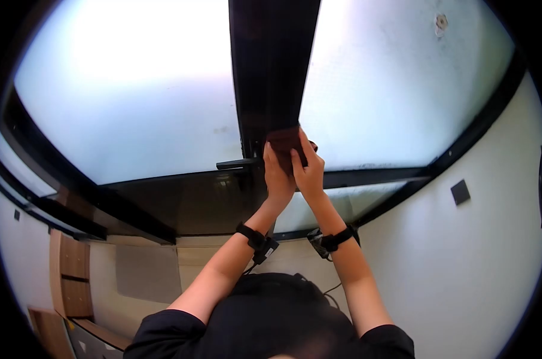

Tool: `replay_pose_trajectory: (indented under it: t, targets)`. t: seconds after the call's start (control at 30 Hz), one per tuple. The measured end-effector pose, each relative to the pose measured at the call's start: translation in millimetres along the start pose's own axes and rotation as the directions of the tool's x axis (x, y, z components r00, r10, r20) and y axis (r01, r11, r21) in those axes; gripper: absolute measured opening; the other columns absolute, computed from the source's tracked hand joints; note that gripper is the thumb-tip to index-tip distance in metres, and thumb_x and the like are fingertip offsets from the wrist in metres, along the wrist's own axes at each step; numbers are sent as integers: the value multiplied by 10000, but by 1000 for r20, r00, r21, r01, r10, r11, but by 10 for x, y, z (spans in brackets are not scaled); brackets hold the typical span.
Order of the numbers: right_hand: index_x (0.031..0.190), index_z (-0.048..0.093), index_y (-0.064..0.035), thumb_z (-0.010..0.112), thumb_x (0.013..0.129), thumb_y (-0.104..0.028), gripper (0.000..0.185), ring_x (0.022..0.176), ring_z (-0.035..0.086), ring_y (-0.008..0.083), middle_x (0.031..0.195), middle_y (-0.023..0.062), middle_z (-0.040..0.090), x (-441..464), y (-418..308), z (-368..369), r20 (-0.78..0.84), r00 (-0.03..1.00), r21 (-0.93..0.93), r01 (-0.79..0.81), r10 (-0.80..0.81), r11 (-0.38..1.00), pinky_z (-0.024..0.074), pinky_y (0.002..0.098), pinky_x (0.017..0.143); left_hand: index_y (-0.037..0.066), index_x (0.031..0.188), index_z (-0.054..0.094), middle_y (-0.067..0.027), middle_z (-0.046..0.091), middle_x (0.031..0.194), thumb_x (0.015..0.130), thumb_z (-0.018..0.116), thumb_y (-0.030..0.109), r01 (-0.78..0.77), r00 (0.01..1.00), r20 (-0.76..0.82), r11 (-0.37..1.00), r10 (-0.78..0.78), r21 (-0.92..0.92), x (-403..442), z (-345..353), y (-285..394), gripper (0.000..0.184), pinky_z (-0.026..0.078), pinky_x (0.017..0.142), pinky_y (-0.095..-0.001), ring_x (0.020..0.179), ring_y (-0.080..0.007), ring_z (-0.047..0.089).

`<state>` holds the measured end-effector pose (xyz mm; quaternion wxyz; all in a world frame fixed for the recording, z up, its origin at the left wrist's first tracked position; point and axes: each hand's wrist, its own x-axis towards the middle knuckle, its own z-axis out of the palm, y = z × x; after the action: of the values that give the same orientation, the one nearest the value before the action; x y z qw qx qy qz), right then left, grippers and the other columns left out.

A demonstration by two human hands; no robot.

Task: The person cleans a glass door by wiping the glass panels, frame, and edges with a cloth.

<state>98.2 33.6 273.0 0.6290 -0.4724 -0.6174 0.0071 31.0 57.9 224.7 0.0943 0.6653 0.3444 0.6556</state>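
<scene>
Both hands are raised in front of me at a black upright frame (274, 66) between two frosted glass panes. My left hand (278, 179) is closed on the lower left side of a dark reddish-brown flat piece (284, 141), possibly a cloth, that lies against the frame. My right hand (310, 172) grips the same piece from the right, its thumb on the front and its fingers along the edge. Part of the piece is hidden behind the hands. Left of the hands a black lever handle (238, 163) sticks out sideways.
Frosted panes (157, 119) fill the left and right, with a small flower-shaped mark (441, 24) at upper right. A dark square wall plate (460, 192) sits on the right wall. A wooden shelf unit (73, 269) and a grey mat (147, 272) are at lower left.
</scene>
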Motion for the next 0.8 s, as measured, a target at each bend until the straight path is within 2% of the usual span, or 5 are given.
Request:
replay_pose_trajectory:
  t: [0.17,0.23,0.27,0.5,0.8]
  targets:
    - [1201,528,-30,545,798,-35,403,939,598,351,1045,217,604,-475,9,204,-164,976,-45,-152,142,987,460,355,817,38,1363,245,-159,416,1275,880,516,123,303,950,170,903,-262,-305,-413,-33,-103,560,425,892,-353,1096,-282,492]
    - [1192,532,-31,565,785,-72,411,944,598,342,1039,218,605,-654,105,268,-183,957,-32,-234,224,972,458,363,824,77,1370,275,-106,419,1269,902,474,85,601,797,347,590,-495,-539,-471,-152,57,508,365,953,-322,1120,-227,467]
    - [1188,536,-31,568,779,-72,413,941,591,352,1036,215,606,-745,146,313,-185,947,-27,-272,262,962,460,373,820,55,1316,328,-105,483,1200,912,452,105,483,875,272,739,-400,-469,-553,-131,-43,425,410,900,-304,1067,-196,503]
    - [1157,560,-10,580,741,-64,420,879,559,382,977,183,624,-1120,479,256,-69,985,-270,-170,157,948,470,389,784,22,1350,259,-144,410,1283,837,560,129,306,877,430,940,-216,-150,-1010,-237,-553,604,301,999,-340,1197,-258,407]
    - [1126,562,12,577,738,-60,395,864,554,379,947,183,619,-1101,460,150,19,988,-247,-142,151,958,463,398,783,-2,1362,224,-166,359,1334,783,574,91,365,863,450,899,-229,-243,-1076,-240,-536,683,255,1033,-353,1244,-281,359]
